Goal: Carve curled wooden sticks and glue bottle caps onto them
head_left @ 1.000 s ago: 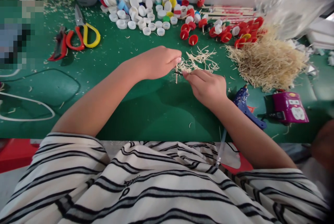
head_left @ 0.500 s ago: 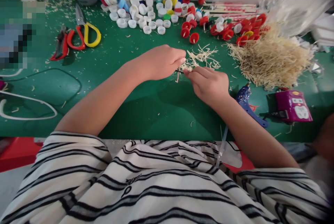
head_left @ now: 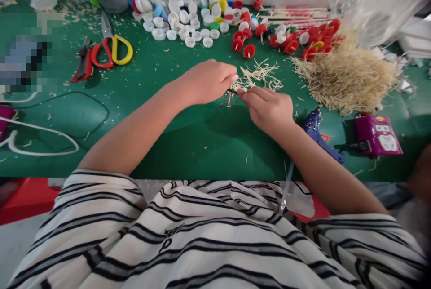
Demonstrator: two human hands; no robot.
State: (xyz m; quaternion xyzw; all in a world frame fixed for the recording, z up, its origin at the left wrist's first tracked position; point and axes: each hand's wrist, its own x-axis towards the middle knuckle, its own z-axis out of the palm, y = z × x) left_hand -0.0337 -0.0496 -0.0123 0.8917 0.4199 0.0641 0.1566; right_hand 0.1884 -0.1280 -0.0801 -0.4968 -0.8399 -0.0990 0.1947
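My left hand (head_left: 213,81) is closed in a pinch, with a thin pale wooden stick (head_left: 229,100) poking out below its fingertips. Facing it, my right hand (head_left: 271,107) is closed on a small dark, thin tool (head_left: 231,91), whose tip lies across the stick. The tool's kind is mostly covered by my fingers. A loose heap of pale curled shavings (head_left: 261,73) lies on the green table (head_left: 188,145) just beyond my fingertips.
At the back are many plastic bottle caps (head_left: 190,42) and red caps on sticks (head_left: 249,51). A large shavings pile (head_left: 350,77), a blue glue gun (head_left: 316,134) and a purple box (head_left: 379,135) lie right. Scissors (head_left: 112,48) and red-handled pliers (head_left: 82,64) lie left.
The view has shifted slightly, so things at the left sit a little farther right and lower. Both hands keep nearly the same pose, and the dark tool still touches the stick.
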